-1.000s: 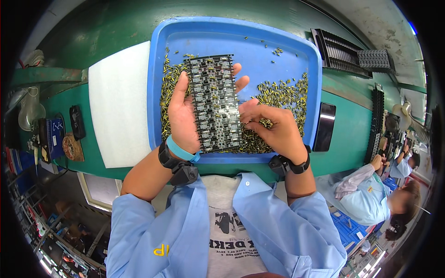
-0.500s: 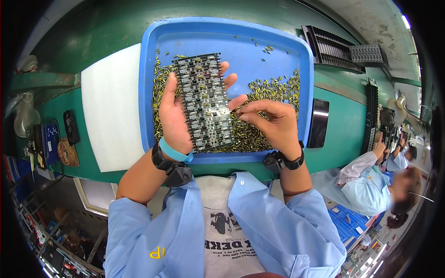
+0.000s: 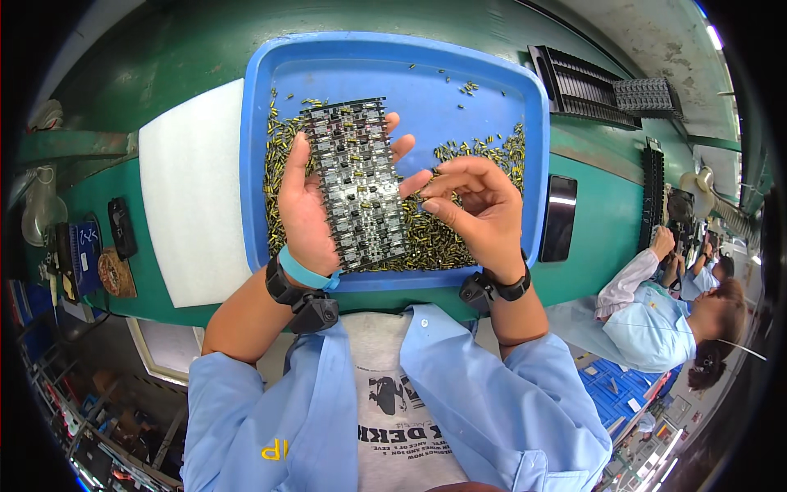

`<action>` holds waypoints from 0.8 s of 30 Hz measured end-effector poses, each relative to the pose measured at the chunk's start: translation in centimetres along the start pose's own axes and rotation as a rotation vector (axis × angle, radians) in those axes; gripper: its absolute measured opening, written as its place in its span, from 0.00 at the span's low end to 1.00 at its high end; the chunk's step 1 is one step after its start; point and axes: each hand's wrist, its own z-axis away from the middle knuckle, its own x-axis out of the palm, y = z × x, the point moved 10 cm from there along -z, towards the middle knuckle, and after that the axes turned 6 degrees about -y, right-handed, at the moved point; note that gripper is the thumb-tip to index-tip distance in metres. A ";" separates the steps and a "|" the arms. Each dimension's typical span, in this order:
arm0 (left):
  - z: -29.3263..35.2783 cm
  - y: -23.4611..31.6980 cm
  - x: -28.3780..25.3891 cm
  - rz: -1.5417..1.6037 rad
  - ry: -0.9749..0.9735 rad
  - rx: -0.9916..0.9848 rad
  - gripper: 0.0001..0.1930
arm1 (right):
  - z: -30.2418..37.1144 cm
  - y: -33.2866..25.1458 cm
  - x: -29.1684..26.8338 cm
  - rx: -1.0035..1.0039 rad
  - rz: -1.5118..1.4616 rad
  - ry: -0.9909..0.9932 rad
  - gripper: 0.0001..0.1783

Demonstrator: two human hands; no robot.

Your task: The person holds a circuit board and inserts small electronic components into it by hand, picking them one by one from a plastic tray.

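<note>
the left hand (image 3: 304, 215), fingers spread, supports a circuit-board panel (image 3: 357, 184). beside it, the right hand (image 3: 485, 209) pinches what seems a tiny part (image 3: 422, 198).

From where I stand, the blue tray (image 3: 361, 78) looks like smooth moulded plastic with a soft sheen. The small parts (image 3: 447, 242) have a glossy look, and the panel (image 3: 359, 184) is bumpy, with silvery, metal-looking pieces that glint. The white sheet (image 3: 193, 197) seems to be matt foam. The phone (image 3: 559, 217) shows a glassy black face with 1 bright reflection. The table (image 3: 598, 193) has a smooth green surface; the blue jacket (image 3: 484, 385) and grey T-shirt (image 3: 377, 336) are matt cloth.
</note>
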 end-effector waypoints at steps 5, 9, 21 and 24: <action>0.1 -0.2 0.0 0.002 -0.004 -0.001 0.39 | 0.2 -0.1 0.3 -0.073 0.020 0.009 0.23; 0.1 -0.3 -0.1 -0.002 -0.006 0.002 0.38 | 0.1 -0.6 0.8 -0.076 0.007 -0.016 0.24; 0.1 -0.3 -0.5 -0.138 0.079 0.022 0.37 | 0.7 -2.1 5.0 -0.224 0.337 -0.097 0.22; 0.1 -0.2 -0.6 -0.159 0.078 0.032 0.36 | 0.7 -2.2 5.7 -0.240 0.382 -0.113 0.21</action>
